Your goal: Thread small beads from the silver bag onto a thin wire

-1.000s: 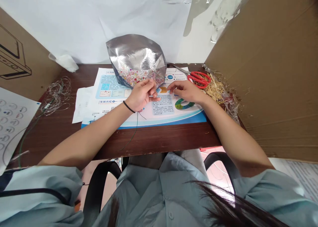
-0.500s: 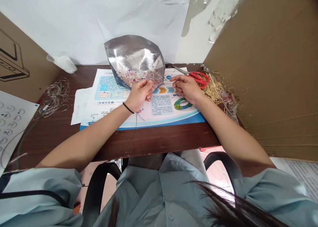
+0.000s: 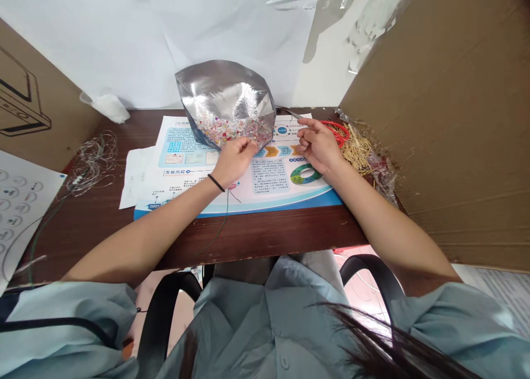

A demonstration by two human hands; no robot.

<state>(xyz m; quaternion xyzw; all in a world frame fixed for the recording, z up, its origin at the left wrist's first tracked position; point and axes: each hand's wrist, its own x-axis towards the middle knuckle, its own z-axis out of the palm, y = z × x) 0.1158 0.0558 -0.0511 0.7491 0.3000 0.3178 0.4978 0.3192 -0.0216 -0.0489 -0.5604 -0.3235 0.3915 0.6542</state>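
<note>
One foil bag point(image 3: 226, 105): left grip point(image 3: 234, 163) narrow against it, right grip point(image 3: 318, 147) wide beside it.

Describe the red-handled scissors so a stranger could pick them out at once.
On the dark wooden desk, find the printed poster and the silver foil pouch standing on it. Just right of the pouch, partly hidden by the person's right hand, lie the scissors: the only thing with bright red loop handles, beside a heap of thin gold-coloured pins.

The foil bag point(image 3: 226, 86) is shiny silver, the beads point(image 3: 227, 130) inside speckled pink, white and yellow, the scissors handles point(image 3: 334, 129) red, the poster point(image 3: 273, 209) blue and white.
</note>
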